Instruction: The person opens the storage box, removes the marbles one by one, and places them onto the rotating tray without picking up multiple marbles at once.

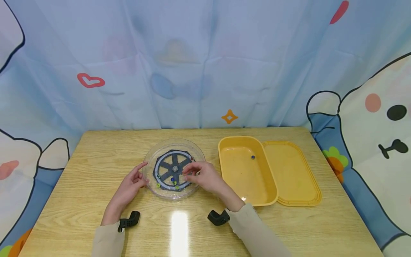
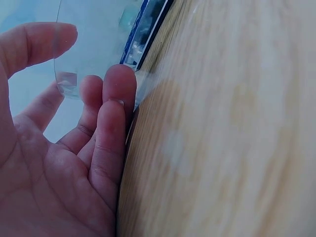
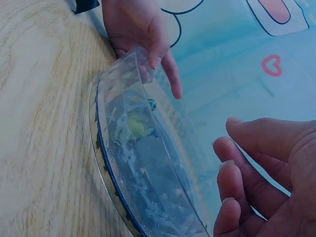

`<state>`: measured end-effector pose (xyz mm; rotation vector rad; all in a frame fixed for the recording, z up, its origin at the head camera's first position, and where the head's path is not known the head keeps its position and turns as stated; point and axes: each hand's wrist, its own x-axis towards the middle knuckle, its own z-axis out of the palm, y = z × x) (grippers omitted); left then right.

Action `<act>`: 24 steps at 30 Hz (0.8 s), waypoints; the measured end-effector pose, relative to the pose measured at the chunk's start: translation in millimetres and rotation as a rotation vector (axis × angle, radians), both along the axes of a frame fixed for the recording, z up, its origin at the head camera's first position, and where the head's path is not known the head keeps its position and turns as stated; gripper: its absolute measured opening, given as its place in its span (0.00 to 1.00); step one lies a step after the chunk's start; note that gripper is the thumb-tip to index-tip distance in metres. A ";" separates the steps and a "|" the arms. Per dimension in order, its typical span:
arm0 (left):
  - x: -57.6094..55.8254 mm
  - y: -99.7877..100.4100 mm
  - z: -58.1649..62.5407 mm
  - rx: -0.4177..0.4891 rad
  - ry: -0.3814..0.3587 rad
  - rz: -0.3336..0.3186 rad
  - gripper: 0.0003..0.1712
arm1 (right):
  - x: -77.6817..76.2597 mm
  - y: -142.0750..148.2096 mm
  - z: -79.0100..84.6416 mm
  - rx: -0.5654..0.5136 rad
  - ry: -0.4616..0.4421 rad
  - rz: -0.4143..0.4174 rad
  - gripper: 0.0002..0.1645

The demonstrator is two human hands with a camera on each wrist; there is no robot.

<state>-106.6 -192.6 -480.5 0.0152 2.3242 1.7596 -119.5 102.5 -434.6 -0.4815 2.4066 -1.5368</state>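
Observation:
A clear round dish (image 1: 174, 195) stands on the table, with a dark spoked wheel pattern and white ring at its bottom. Several small marbles lie in it, among them a blue marble (image 1: 172, 179) and a yellow-green marble (image 1: 158, 185). At the dish's left side, my left hand (image 1: 131, 184) holds the rim between thumb and fingers. Over the right part of the dish hovers my right hand (image 1: 205, 175), its fingers loosely bent. In the right wrist view, thumb and index fingertips (image 3: 236, 126) are apart, with nothing visible between them.
To the right of the dish stands a yellow tub (image 1: 245, 185) holding one dark blue marble (image 1: 253, 157). Its yellow lid (image 1: 297, 175) lies flat beside it on the wooden table (image 1: 112, 150). A patterned blue curtain (image 1: 192, 71) hangs behind the table.

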 end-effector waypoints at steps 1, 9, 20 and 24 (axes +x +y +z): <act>0.0 0.0 0.3 0.001 0.001 -0.002 0.37 | -0.2 0.4 0.6 -0.002 -0.003 0.001 0.07; -0.4 -0.6 -1.1 0.010 0.003 -0.004 0.37 | -2.5 12.6 15.2 0.015 -0.014 -0.012 0.08; -1.4 -0.9 -1.2 0.008 0.003 -0.005 0.38 | -17.1 56.6 41.6 0.094 0.094 -0.041 0.07; -1.2 0.0 -1.4 0.014 0.006 -0.005 0.38 | -23.9 79.2 43.1 0.125 0.109 -0.042 0.06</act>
